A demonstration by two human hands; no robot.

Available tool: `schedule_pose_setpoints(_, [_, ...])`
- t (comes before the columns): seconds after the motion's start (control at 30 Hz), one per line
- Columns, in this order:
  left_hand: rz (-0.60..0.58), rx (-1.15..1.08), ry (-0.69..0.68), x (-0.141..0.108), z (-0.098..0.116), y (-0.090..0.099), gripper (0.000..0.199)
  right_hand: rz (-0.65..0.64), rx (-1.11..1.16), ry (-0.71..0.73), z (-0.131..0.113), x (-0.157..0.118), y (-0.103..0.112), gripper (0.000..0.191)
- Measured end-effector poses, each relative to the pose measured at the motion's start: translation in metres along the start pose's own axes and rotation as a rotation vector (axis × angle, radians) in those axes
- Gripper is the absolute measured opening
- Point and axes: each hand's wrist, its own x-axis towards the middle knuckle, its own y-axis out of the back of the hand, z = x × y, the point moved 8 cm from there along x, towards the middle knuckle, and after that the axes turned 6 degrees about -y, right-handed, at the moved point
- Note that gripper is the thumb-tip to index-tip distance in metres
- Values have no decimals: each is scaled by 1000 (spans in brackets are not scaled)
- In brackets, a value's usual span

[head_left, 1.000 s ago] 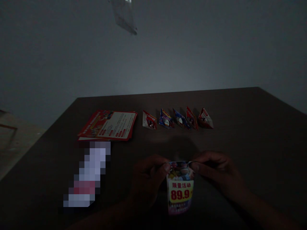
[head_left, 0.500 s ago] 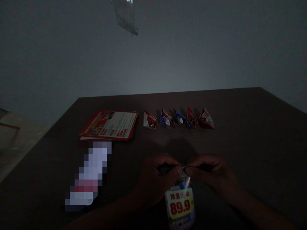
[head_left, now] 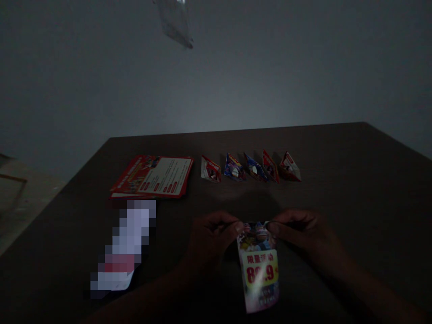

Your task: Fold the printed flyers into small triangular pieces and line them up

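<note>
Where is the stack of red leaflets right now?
In the head view, the stack of red leaflets lies on the left part of the table, just left of the row of small folded papers.

I am viewing from one head-worn camera, facing forward and down. It is covering a nearby table (head_left: 354,180) and the wall (head_left: 286,67) beyond.

Dim scene, wall (head_left: 236,103) palest mid-frame, lower corners murky. Soft shadow across table (head_left: 324,148). Whitish glare on printed sheet (head_left: 261,270), washing out digit. Coarse pixelation at lower left.
</note>
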Motion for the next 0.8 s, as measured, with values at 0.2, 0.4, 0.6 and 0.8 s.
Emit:
schedule_pose_setpoints(0.2, [29,4,-23,1,4,4,13,-29,-38,-12,0,-3,0,10])
schedule_pose_setpoints(0.4, [-64,71,-7,4,3,-4,11,-24,-63,-8,-3,-5,-1,13])
schedule_pose_setpoints(0.6, [-289,250,1,4,5,-29,16,-139,-124,-22,4,0,-19,13])
schedule_pose_setpoints(0.8, [-267,228,-6,5,4,-31,19,-243,-109,-80,13,2,-31,18])
